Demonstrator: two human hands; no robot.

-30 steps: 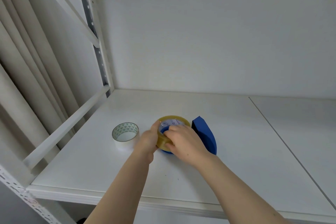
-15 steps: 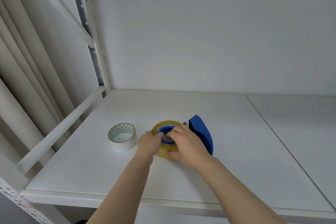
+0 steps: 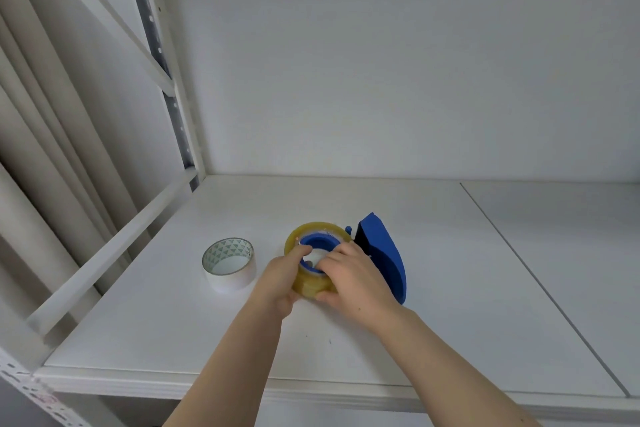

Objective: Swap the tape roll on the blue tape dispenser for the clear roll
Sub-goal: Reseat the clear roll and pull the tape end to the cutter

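A yellowish clear tape roll (image 3: pixel 311 282) lies flat on the shelf around the blue hub of the blue tape dispenser (image 3: pixel 384 256), whose curved body rises to its right. My left hand (image 3: pixel 282 279) grips the roll's left side, thumb over its rim. On the right side my right hand (image 3: pixel 353 279) holds the roll, fingers reaching into the hub opening. A white tape roll (image 3: pixel 229 265) with a triangle-patterned core stands apart to the left, untouched.
The white shelf board (image 3: pixel 346 350) has a front edge near me and a seam (image 3: pixel 540 281) running diagonally at the right. A white rail (image 3: pixel 114 246) and upright post bound the left side, with the back wall behind.
The clear roll has gone from tilted above the hub to lying flat around it. Both hands stayed on it, pressing lower.
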